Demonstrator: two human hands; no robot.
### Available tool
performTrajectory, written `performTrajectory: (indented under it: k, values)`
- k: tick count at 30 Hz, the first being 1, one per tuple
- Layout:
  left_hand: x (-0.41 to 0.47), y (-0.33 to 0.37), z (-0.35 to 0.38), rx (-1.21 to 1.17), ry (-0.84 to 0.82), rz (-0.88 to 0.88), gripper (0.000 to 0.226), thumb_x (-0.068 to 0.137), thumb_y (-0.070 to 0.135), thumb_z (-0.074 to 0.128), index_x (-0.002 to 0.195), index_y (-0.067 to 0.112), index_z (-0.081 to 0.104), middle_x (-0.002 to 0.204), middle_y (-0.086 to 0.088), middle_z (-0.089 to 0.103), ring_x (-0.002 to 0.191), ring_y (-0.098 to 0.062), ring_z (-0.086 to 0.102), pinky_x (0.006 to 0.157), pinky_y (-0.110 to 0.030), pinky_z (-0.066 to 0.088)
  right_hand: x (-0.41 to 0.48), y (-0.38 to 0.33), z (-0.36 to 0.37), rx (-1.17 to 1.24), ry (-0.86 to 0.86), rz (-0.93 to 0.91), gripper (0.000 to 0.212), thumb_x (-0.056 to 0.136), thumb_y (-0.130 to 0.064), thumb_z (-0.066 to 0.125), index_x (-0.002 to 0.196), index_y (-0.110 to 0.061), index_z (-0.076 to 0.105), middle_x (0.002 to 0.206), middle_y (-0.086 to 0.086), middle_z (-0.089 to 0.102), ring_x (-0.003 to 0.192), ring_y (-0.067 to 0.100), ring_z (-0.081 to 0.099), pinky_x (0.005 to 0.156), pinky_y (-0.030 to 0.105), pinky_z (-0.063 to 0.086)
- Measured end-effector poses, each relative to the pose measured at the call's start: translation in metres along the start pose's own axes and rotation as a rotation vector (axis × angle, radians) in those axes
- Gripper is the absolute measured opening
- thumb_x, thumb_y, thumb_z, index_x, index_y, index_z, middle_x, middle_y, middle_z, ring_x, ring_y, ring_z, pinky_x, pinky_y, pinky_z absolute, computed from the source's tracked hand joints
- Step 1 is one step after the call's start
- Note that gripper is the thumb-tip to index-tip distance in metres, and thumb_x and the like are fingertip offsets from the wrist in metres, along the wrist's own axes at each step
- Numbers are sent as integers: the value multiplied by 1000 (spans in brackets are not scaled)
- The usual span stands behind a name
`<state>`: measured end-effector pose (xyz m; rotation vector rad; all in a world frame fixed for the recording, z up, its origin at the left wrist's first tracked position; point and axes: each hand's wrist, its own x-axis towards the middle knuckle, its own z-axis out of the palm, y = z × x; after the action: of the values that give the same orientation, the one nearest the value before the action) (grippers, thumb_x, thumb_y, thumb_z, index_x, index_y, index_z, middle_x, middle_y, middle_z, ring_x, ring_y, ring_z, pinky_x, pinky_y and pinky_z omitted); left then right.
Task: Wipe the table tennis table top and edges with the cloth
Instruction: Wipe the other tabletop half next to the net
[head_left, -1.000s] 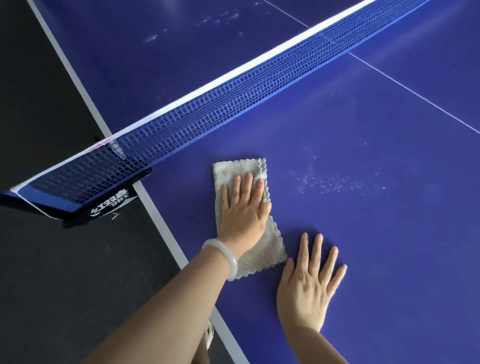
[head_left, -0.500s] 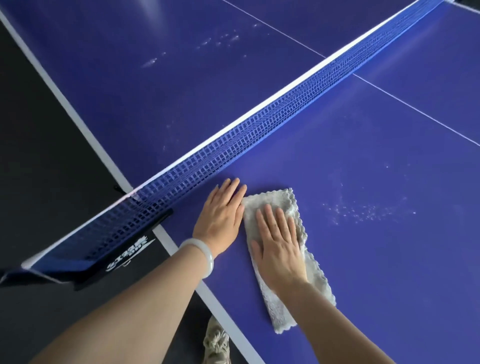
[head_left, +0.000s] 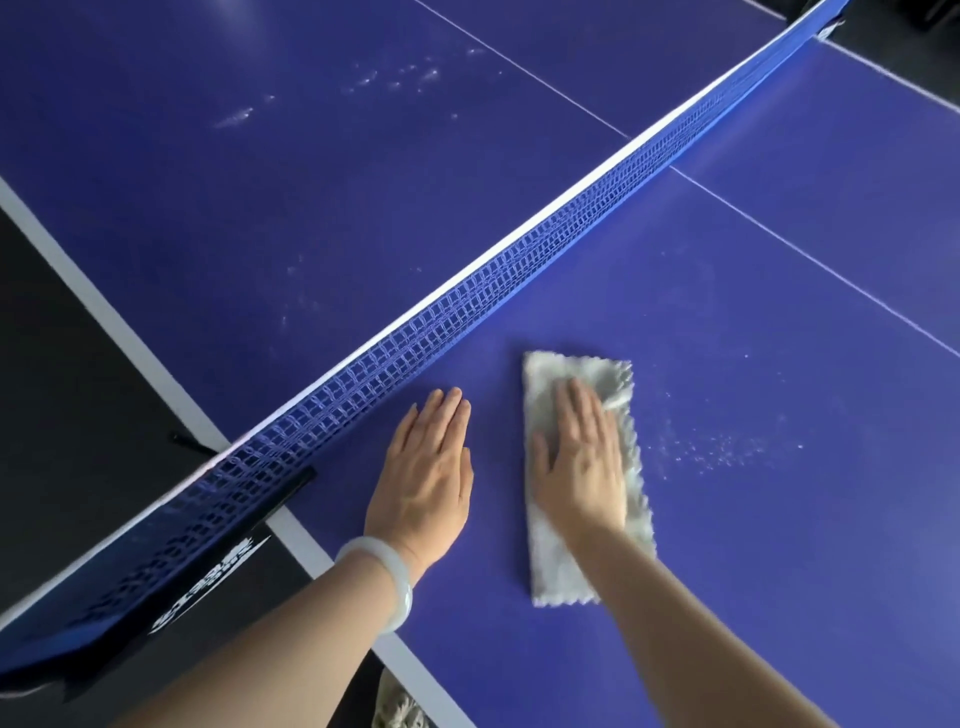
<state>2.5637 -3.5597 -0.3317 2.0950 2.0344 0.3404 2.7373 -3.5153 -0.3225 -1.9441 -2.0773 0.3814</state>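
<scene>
Blue table (head_left: 779, 571), white-edged, is sitting over dark floor (head_left: 62, 395); net (head_left: 467, 312) is crossing it diagonally. White dust specks (head_left: 727, 452) are lying right of the cloth (head_left: 550, 564). White print on the black net clamp (head_left: 208, 579) is showing, too blurred to read. Grey scallop-edged cloth is lying flat near the net, right hand (head_left: 582, 462) pressing down on it, flat and unclenched. Left hand (head_left: 426, 473) is resting flat, holding nothing, just beside.

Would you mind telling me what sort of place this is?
Probably an indoor games or sports room: a blue table tennis table with white edge lines, a net stretched across it, and dark floor beside it.
</scene>
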Motion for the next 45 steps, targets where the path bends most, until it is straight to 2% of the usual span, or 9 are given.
performTrajectory:
  k: [7,13,19,22,26,34,38,42,45]
  values:
    - [-1,-1,-5,32,-57,6,60,96,18,37,154,7,28,162,-8,24,150,-24,20,122,-44,19,-57,36,-17,-51,-170,-548,48,101,-27,44,146,-11,49,156,4,42,147,22,34,117,46,31]
    - [1,2,-4,63,-29,2,58,96,23,33,151,6,35,159,-9,31,148,-25,26,121,-45,24,16,27,-7,-12,53,17,51,105,-13,38,155,-9,31,164,3,24,154,19,13,126,36,5]
    - [2,2,-5,51,-35,18,62,90,19,43,149,3,38,158,-11,34,147,-28,30,119,-47,27,-51,37,2,-97,-189,-608,56,103,-18,42,156,-12,28,164,4,25,151,20,26,125,33,11]
    - [2,2,-5,81,-36,2,59,93,22,37,150,4,38,158,-10,34,147,-27,29,120,-47,27,4,90,-27,-186,-92,-326,51,107,-38,19,156,-29,27,163,-8,26,149,14,28,119,16,11]
    - [3,3,-3,110,-47,-8,59,95,26,30,150,6,36,159,-9,32,148,-25,27,119,-47,27,63,92,-40,-114,210,287,51,105,-8,28,156,-5,25,157,19,35,148,32,29,121,42,18]
    - [2,4,-4,78,11,19,55,92,19,37,144,3,43,149,-14,46,144,-27,35,117,-46,28,-19,-7,9,32,-91,-548,47,102,-19,46,149,-13,45,158,-1,37,149,16,29,124,32,18]
    - [1,3,-5,113,-32,-11,58,95,24,25,150,8,36,159,-7,31,149,-23,24,121,-45,24,51,82,-29,-5,2,-156,42,108,-18,39,149,-26,41,157,-14,34,148,4,25,113,3,-2]
    - [2,5,-6,119,-38,-27,59,95,26,23,150,8,38,158,-7,33,148,-23,27,120,-45,26,74,80,-29,-21,144,209,53,104,-5,39,155,-2,26,163,17,22,153,29,17,125,41,5]
    - [4,6,-9,127,-45,-22,57,94,24,29,147,7,42,156,-8,37,147,-24,30,119,-45,29,35,13,4,5,49,-138,52,99,-7,51,150,-6,40,158,16,33,150,34,26,124,51,15]
